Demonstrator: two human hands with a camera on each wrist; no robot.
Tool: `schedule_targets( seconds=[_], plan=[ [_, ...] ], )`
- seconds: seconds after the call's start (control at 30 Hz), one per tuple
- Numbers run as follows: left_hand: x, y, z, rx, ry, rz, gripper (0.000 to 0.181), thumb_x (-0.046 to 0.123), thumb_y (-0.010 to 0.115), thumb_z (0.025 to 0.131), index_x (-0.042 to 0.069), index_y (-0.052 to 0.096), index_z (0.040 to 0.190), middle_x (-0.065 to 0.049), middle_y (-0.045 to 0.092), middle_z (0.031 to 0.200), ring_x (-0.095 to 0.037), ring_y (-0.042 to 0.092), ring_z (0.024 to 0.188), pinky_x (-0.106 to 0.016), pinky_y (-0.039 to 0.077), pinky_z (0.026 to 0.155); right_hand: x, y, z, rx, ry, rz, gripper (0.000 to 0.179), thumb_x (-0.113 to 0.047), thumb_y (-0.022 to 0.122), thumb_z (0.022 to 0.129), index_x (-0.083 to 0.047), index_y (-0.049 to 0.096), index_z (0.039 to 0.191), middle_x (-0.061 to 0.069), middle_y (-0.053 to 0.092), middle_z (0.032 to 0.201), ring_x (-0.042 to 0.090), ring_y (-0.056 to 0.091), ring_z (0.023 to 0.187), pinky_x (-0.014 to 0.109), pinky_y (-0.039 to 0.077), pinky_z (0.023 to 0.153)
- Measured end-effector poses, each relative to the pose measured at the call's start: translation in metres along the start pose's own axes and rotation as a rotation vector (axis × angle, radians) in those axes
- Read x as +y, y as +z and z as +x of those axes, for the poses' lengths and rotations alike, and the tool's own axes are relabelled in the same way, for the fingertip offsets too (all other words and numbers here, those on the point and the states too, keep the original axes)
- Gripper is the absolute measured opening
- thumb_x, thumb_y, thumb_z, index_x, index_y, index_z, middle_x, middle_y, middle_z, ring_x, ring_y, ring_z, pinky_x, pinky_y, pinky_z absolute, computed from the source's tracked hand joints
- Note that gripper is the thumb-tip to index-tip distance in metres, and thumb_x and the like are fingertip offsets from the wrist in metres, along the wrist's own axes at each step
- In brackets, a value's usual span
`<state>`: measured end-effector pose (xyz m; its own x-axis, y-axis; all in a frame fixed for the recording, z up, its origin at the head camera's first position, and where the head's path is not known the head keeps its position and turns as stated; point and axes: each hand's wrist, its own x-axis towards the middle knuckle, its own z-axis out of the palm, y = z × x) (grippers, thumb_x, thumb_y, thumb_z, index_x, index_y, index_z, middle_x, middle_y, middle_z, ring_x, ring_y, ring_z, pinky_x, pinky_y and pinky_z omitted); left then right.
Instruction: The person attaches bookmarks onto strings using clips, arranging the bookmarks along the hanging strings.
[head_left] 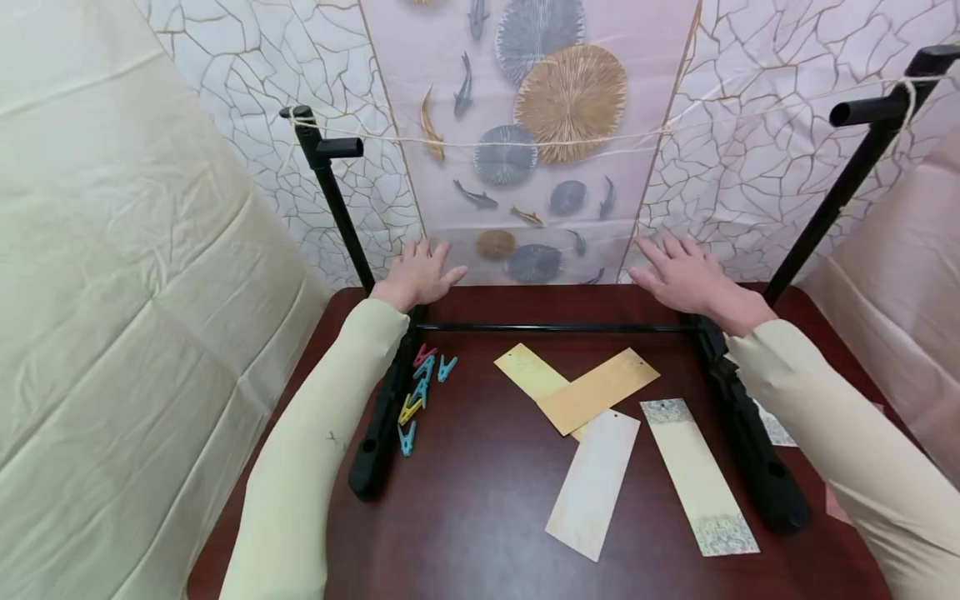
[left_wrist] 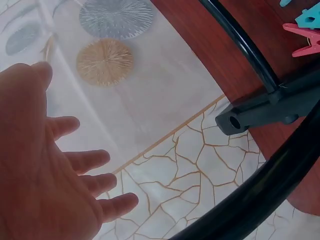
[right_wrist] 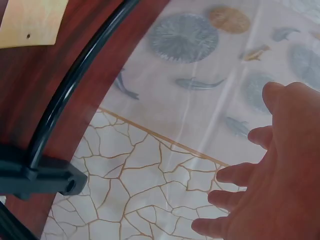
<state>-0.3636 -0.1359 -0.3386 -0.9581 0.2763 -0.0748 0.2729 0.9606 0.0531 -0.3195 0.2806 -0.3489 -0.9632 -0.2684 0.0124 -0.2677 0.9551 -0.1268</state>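
Observation:
My left hand (head_left: pixel 416 277) reaches out over the far table edge beside the left post (head_left: pixel 341 208) of a black frame, its fingers spread. On the other side my right hand (head_left: pixel 686 279) is held out likewise, near the right post (head_left: pixel 825 200). Neither hand holds anything; both wrist views show the fingers apart. A thin string (head_left: pixel 525 145) runs between the posts, beyond and above the hands. Several small clothespins, among them a yellow one (head_left: pixel 409 409) and a blue one (head_left: pixel 447 368), lie by the frame's left foot (head_left: pixel 375 454).
Strips of card lie on the dark red table (head_left: pixel 450 533): a tan one (head_left: pixel 600 390) across a yellow one (head_left: pixel 522 367), a whitish one (head_left: pixel 596 483), and a cream one (head_left: pixel 701 479) with patterned ends. A black crossbar (head_left: pixel 555 328) joins the frame's feet. Pale cloth (head_left: pixel 150 333) hangs at left.

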Motion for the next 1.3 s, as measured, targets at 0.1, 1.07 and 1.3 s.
schedule_targets(
  seconds=[0.1,1.07,1.3],
  plan=[
    [-0.001,0.006,-0.004,0.004,0.005,-0.016,0.071,0.061,0.027,0.101,0.022,0.014,0.158,-0.021,0.018,0.161,-0.04,0.013,0.15,-0.06,0.023,0.116,0.001,0.006,-0.008,0.017,-0.017,0.041,0.072,-0.056,0.028,0.103,-0.012,0.013,0.158,0.034,0.012,0.158,0.055,0.01,0.144,0.073,0.015,0.109],
    [-0.003,0.056,-0.086,0.051,0.09,-0.26,0.068,0.057,0.038,0.101,0.019,0.023,0.156,-0.017,0.031,0.156,-0.04,0.036,0.14,-0.059,0.038,0.108,0.017,0.067,-0.085,-0.011,-0.006,0.386,0.057,-0.039,0.051,0.101,0.0,0.044,0.141,0.032,0.057,0.128,0.043,0.061,0.111,0.053,0.052,0.083],
    [0.002,0.073,-0.109,0.055,0.093,-0.197,0.063,0.05,0.048,0.1,0.018,0.032,0.151,-0.017,0.042,0.147,-0.037,0.051,0.123,-0.052,0.051,0.089,0.018,0.087,-0.098,-0.015,-0.029,0.384,0.047,-0.035,0.059,0.098,0.0,0.056,0.129,0.021,0.068,0.109,0.025,0.066,0.088,0.033,0.051,0.067]
  ],
)
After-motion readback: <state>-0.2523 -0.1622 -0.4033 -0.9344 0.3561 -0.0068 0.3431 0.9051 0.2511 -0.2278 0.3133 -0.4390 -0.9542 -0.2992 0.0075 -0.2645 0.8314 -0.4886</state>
